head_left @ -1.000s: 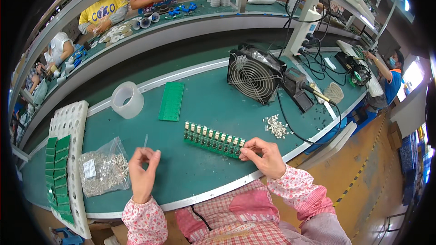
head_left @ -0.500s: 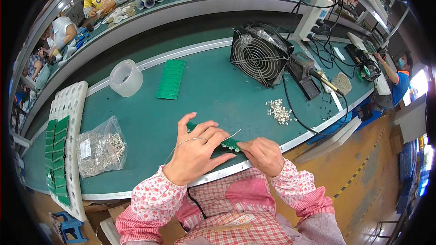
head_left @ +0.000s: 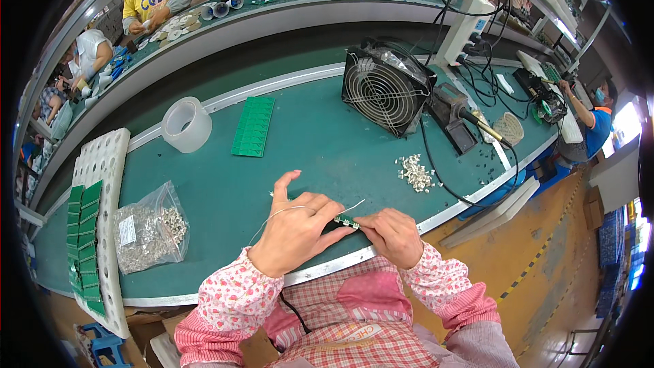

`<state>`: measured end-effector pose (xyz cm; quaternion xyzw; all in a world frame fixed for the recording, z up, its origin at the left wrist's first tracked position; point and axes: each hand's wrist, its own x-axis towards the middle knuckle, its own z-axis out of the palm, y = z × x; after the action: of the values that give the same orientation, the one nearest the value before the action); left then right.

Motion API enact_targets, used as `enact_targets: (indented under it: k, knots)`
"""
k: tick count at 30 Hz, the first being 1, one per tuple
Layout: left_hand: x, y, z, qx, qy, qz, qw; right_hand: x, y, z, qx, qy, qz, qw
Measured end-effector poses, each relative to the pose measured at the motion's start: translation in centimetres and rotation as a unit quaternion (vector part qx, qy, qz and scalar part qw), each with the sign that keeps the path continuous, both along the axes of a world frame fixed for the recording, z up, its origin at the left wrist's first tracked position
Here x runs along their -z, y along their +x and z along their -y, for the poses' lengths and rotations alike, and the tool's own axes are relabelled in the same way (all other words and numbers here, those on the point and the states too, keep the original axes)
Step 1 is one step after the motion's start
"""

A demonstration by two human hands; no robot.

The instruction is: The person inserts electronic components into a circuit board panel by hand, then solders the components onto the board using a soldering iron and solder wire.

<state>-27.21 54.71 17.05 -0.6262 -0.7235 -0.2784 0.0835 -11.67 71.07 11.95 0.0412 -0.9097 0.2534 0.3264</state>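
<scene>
A narrow green circuit board with small white-and-metal parts along its edge is held low over the near side of the bench. My left hand grips it between thumb and fingers, its index finger stretched away from the board. Across the back of those fingers runs a thin silvery wire, its free end sticking out above the board. My right hand is closed in a pinch at the board's right end; its fingertips hide whether a small part is between them. Most of the board lies hidden behind my left hand.
A green board panel, a tape roll and a bag of small parts lie leftward. White foam carries more boards. At right are loose metal parts, a fan and a soldering iron with its cable.
My left index finger has lifted and straightened. The board has tipped, and its far stretch beyond my left fingers no longer shows. My right hand keeps its pinch almost in place.
</scene>
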Motion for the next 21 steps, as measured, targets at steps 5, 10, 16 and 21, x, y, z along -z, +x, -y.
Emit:
enact_targets:
  k: [5,10,16,21]
  knots:
    - [-0.5,-1.0,0.8,-0.019,-0.004,-0.005,1.0,-0.3,0.0,0.0,0.008,0.001,0.006,1.0]
    - [-1.4,-2.5,2.7,-0.063,-0.014,-0.004,0.998,-0.6,0.0,0.0,0.014,0.001,0.009,1.0]
    - [-1.5,-4.3,5.2,-0.096,-0.022,0.038,0.994,-0.8,0.0,0.1,0.023,-0.006,0.013,1.0]
    - [-0.9,-5.0,6.0,-0.089,-0.034,0.08,0.992,-0.8,0.1,0.1,0.028,-0.01,0.024,0.999]
